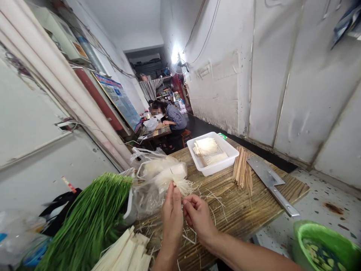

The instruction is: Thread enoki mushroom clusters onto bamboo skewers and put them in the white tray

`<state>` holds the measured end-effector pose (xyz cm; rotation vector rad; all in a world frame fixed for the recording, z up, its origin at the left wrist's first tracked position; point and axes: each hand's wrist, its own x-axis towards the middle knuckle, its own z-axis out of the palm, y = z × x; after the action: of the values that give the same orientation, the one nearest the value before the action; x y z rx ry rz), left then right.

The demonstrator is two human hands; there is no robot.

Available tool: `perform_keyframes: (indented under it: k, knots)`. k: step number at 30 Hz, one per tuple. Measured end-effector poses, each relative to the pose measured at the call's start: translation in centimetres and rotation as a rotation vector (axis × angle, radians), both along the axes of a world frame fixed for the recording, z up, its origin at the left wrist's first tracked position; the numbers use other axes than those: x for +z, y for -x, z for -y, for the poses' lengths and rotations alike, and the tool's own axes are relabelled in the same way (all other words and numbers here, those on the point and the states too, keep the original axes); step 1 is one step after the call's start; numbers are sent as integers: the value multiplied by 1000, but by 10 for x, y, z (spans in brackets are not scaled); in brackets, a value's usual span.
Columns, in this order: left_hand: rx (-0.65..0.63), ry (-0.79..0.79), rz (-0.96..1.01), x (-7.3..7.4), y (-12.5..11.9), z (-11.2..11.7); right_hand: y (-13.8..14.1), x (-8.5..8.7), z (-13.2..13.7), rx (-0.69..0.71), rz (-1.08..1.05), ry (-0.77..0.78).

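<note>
My left hand [171, 210] is raised over the board with its fingers straight and pressed together, thumb alongside. Anything between them is hidden. My right hand [199, 216] is closed in a pinch just beside the left fingers; whatever its fingertips hold is too small to make out. Right beyond my fingertips, a bunch of thin white strands [184, 185], looking like enoki mushrooms, fans out from a clear plastic bag [146, 194]. Loose strands [216, 199] lie scattered on the wooden board [235, 216] around both hands.
A white tray [211, 172] holds flat bundles of pale strands. Bamboo skewers [243, 171] and a cleaver [266, 177] lie to its right. Green chives [93, 214] and pale flat strips [126, 254] are at left, a green basin [300, 237] at lower right. A person [175, 116] sits farther back.
</note>
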<state>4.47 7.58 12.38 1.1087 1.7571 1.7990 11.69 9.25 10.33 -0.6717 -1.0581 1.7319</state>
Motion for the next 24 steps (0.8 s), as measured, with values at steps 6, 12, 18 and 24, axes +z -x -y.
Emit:
perform_keyframes:
  k: [6,12,18,24]
  knots:
    - [58,110,15,5,-2,1,1,-9,6,-21,54,-182]
    - [-48,29,134,-1,4,-2,-4,-19,4,-53,163,-307]
    - [-7,11,116,-3,2,-3,-5,-27,3,-85,249,-381]
    - [41,20,93,-6,1,-8,-10,-25,2,-130,309,-427]
